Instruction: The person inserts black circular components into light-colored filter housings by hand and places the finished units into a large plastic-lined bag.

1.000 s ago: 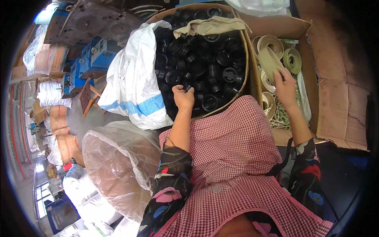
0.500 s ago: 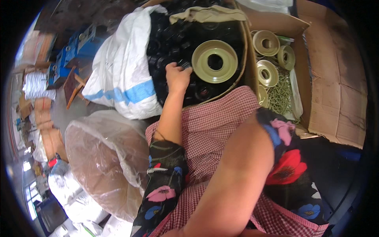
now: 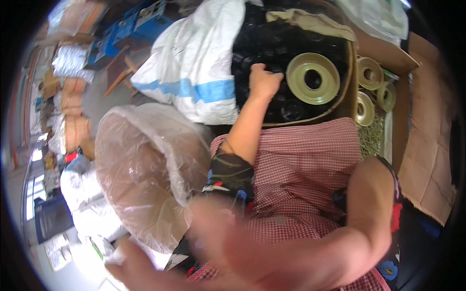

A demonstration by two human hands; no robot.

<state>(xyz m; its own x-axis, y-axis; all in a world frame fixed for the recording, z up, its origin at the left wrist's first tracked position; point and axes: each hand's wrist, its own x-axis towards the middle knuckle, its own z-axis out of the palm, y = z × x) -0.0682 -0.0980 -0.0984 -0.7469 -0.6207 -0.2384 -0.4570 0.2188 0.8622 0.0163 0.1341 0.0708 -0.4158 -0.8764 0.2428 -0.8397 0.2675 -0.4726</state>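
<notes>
My left hand (image 3: 264, 83) reaches down among many small black plastic parts (image 3: 291, 110). Its thumb and forefinger bend around one dark piece, whose shape blends into the pile. Just right of this hand, a round olive-coloured ring (image 3: 295, 87) with a hole in its centre lies on the black parts. My right hand (image 3: 221, 242) is low in the view and smeared by motion. Thumb and fingers look spread apart, and I see nothing between them. Behind it stands a wide container lined with clear plastic (image 3: 141, 174).
A white woven sack (image 3: 194, 68) with a blue stripe drapes over the left side of the black parts. To the right, a cardboard box (image 3: 366, 36) holds several olive rings (image 3: 370, 72) and a heap of screws (image 3: 371, 136). White sacks (image 3: 92, 203) lie at the left.
My view has shifted, so things sit further right. My right hand has come into view from below, extending left toward the lined container. The left hand stays among the black parts.
</notes>
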